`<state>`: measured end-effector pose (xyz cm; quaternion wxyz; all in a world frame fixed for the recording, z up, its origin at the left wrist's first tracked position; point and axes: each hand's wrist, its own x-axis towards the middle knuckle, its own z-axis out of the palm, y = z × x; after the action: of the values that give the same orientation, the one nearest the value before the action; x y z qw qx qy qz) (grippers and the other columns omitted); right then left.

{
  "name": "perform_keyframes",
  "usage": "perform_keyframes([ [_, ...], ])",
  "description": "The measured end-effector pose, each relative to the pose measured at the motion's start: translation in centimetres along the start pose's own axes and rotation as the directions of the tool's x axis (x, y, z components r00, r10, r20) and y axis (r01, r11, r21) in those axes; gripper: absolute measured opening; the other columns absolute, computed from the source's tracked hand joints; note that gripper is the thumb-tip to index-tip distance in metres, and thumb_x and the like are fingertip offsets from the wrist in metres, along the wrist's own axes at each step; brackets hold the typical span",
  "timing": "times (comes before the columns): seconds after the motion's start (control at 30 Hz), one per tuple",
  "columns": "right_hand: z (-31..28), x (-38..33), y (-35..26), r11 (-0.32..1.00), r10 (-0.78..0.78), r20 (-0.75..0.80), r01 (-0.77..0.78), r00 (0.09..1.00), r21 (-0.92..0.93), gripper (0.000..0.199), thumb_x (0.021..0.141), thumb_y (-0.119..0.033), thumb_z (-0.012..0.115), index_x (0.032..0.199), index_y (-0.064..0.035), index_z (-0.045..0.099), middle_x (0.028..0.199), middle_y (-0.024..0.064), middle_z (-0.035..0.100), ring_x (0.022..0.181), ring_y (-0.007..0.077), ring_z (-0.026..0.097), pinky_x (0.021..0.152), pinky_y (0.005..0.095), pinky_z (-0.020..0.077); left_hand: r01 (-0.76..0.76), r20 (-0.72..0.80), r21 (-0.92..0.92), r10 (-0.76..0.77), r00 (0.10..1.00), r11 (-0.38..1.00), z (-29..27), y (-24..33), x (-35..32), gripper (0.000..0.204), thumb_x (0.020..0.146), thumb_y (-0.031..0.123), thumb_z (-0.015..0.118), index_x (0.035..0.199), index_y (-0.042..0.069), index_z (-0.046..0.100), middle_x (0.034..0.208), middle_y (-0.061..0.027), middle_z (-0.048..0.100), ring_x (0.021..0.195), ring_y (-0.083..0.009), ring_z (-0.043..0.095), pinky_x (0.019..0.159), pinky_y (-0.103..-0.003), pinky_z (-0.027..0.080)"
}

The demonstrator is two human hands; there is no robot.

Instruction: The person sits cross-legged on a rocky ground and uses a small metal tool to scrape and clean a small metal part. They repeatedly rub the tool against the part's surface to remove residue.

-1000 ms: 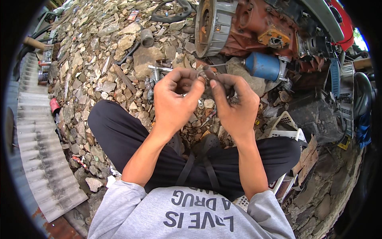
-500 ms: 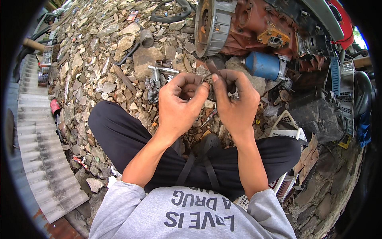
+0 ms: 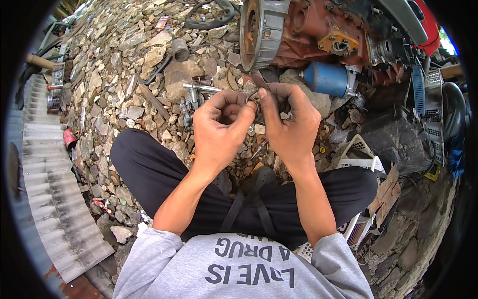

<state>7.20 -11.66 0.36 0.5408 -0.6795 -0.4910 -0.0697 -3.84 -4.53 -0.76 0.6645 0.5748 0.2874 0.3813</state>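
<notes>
Both of my hands meet in front of me above the stony ground, fingertips almost touching. My left hand [image 3: 219, 132] is closed in a pinch on a small dark metal ring [image 3: 252, 94], which the fingertips partly cover. Between the thumb and fingers of my right hand [image 3: 291, 124] is a thin brown strip [image 3: 258, 80], its free end sticking out beyond the fingertips against the ring. What the strip is made of I cannot make out. Just beyond my left hand, a chrome socket wrench [image 3: 203, 88] lies on the stones.
A rust-red engine block [image 3: 311, 37] with a grey housing [image 3: 273, 37] and a blue oil filter [image 3: 326, 79] stands at the far right. White plastic baskets [image 3: 359, 162] and a black battery-like box [image 3: 396, 142] sit right. Corrugated sheeting [image 3: 52, 189] runs along the left.
My hands have shifted slightly left in the picture, and the background has moved a little with the view. The ring and the brown strip are still pinched between the fingers.
</notes>
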Motion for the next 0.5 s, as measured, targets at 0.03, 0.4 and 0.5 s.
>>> perform_keyframes([
  [0.03, -0.1, 0.2, 0.0, 1.000, 0.008, -0.002, -0.008, 1.000, -0.003, 0.013, 0.080, 0.001, 0.071, 0.087, -0.0014, 0.061, 0.072, 0.0087, 0.063, 0.061, 0.0239, 0.058, 0.055, 0.0342, 0.0461, 0.010, -0.022, -0.003, -0.010, 1.000, 1.000, -0.1, 0.0, 0.3, 0.012, 0.089, 0.009, 0.068, 0.088, -0.003, 0.064, 0.067, 0.0045, 0.058, 0.058, 0.0015, 0.043, 0.049, -0.017, 0.032],
  [0.4, -0.7, 0.4, 0.8, 0.939, 0.307, -0.087, -0.287, 0.948, 0.191, 0.011, 0.086, -0.007, 0.073, 0.090, -0.0021, 0.064, 0.066, 0.0032, 0.062, 0.057, 0.0070, 0.052, 0.054, 0.0243, 0.0429, 0.006, 0.000, -0.006, -0.006, 1.000, 1.000, 0.2, 0.8, 0.3, 0.013, 0.087, 0.008, 0.069, 0.089, -0.003, 0.064, 0.069, 0.0016, 0.062, 0.060, 0.0002, 0.047, 0.052, -0.017, 0.036],
  [0.5, -1.4, 0.3, 0.6, 0.928, 0.328, -0.082, -0.304, 0.941, 0.216, 0.011, 0.086, -0.007, 0.073, 0.090, -0.0016, 0.064, 0.064, 0.0020, 0.061, 0.057, 0.0062, 0.052, 0.054, 0.0236, 0.0423, 0.029, -0.017, 0.022, -0.028, 0.999, 0.999, -0.1, 1.1, 0.1, 0.013, 0.088, 0.008, 0.070, 0.090, -0.003, 0.064, 0.068, 0.0033, 0.059, 0.059, 0.0005, 0.045, 0.051, -0.017, 0.033],
])
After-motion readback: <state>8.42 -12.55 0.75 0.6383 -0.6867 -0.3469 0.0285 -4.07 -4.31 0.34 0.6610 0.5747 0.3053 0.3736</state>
